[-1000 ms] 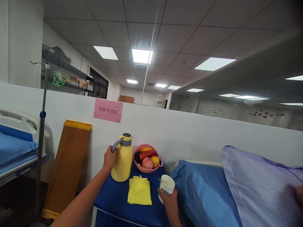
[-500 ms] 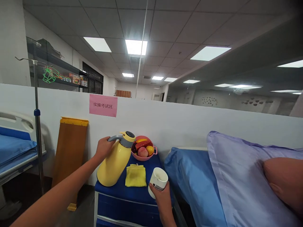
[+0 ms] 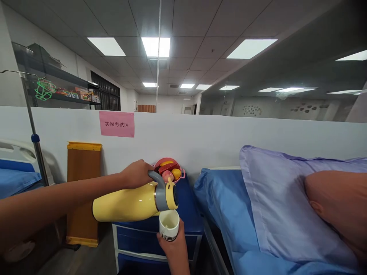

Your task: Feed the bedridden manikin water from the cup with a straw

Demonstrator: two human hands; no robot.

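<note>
My left hand [image 3: 137,174] grips the grey handle of a yellow thermos jug [image 3: 126,202], which is tipped almost flat with its lid end to the right. Just below that lid end, my right hand [image 3: 174,244] is wrapped round a white cup [image 3: 169,224], its mouth facing up toward me. Whether liquid is flowing cannot be made out. Behind the jug, a pink basket [image 3: 183,174] of fruit stands on the blue bedside cabinet [image 3: 189,212]. The yellow cloth seen earlier is hidden behind the jug.
To the right is a bed with blue bedding [image 3: 220,206], a lilac pillow [image 3: 266,198] and a manikin-like head [image 3: 338,202]. A brown board [image 3: 83,164] leans on the white partition [image 3: 212,141]. At left stands a metal drip pole [image 3: 38,156].
My left hand has tilted the jug from leaning to nearly horizontal, moving its lid rightward and down. My right hand has brought the cup left, under the lid end. The view has shifted slightly.
</note>
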